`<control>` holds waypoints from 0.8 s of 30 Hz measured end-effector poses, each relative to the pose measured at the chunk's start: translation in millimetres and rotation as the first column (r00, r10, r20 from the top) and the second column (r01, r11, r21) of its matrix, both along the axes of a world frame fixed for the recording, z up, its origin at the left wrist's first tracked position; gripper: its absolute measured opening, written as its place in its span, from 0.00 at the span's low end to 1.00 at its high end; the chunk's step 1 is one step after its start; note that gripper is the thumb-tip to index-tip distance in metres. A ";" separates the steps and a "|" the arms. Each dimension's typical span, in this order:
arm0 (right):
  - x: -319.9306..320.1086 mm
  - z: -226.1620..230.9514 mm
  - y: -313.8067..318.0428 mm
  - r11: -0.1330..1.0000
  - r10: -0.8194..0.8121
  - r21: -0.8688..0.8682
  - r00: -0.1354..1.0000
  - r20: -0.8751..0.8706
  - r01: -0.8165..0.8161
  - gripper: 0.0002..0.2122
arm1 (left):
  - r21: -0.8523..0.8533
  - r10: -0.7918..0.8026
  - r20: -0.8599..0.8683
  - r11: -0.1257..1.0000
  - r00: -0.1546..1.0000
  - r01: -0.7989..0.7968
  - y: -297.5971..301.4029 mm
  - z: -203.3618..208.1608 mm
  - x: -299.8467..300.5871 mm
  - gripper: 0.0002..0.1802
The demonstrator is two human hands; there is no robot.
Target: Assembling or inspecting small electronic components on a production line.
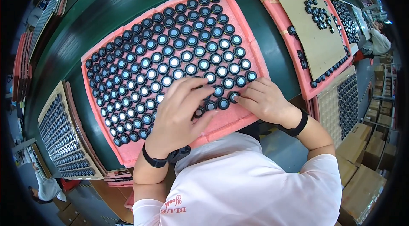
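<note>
A pink foam tray point(230, 123) lies in front of me, filled with rows of small round black parts point(174, 62) with shiny pale centres. My left hand point(179, 109) hovers over the near rows, thumb and fingers apart. A round part shows in the gap by its thumb, and the palm hides several others. At the near right corner of the rows, my right hand point(266, 100) has its fingers curled together, the tips at one round black part point(233, 97). Both wrists wear black bands.
The tray rests on a green work surface point(140, 2). On the right, another pink tray point(303, 85) carries a brown board point(313, 43) with loose parts on it. A filled tray point(64, 134) stands at left. Cardboard boxes point(362, 192) are stacked at lower right; other people work at both sides.
</note>
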State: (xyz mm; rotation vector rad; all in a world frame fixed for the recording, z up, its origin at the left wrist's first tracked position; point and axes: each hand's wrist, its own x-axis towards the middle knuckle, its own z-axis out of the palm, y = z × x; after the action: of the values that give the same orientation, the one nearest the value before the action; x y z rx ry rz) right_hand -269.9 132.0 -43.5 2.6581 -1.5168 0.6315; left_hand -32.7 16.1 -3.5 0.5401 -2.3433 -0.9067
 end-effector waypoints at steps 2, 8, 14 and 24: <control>-3.1 2.1 -3.1 0.999 0.012 0.033 1.000 0.017 -0.013 0.09 | -0.010 -0.018 0.037 1.000 0.999 0.019 0.4 1.3 -3.0 0.18; -37.5 31.1 -40.3 0.994 -0.095 0.058 0.994 0.057 0.091 0.08 | -0.026 -0.011 0.083 1.000 0.996 0.014 -18.9 28.8 3.0 0.18; -108.5 29.2 -140.3 0.959 -0.276 -0.060 0.961 0.025 0.277 0.08 | -0.068 0.089 0.032 0.994 0.996 -0.086 -100.5 44.9 -4.5 0.11; -175.6 -5.9 -283.6 0.844 -0.532 -0.025 0.829 -0.173 0.536 0.11 | -0.280 0.294 0.372 0.940 0.881 -0.195 -265.2 22.6 -66.5 0.10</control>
State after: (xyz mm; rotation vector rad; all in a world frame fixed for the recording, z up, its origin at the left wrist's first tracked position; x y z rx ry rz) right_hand -445.6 -151.5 -49.4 2.0605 -2.0841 0.3282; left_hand -99.2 -249.1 19.1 0.9809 -2.6213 -0.4141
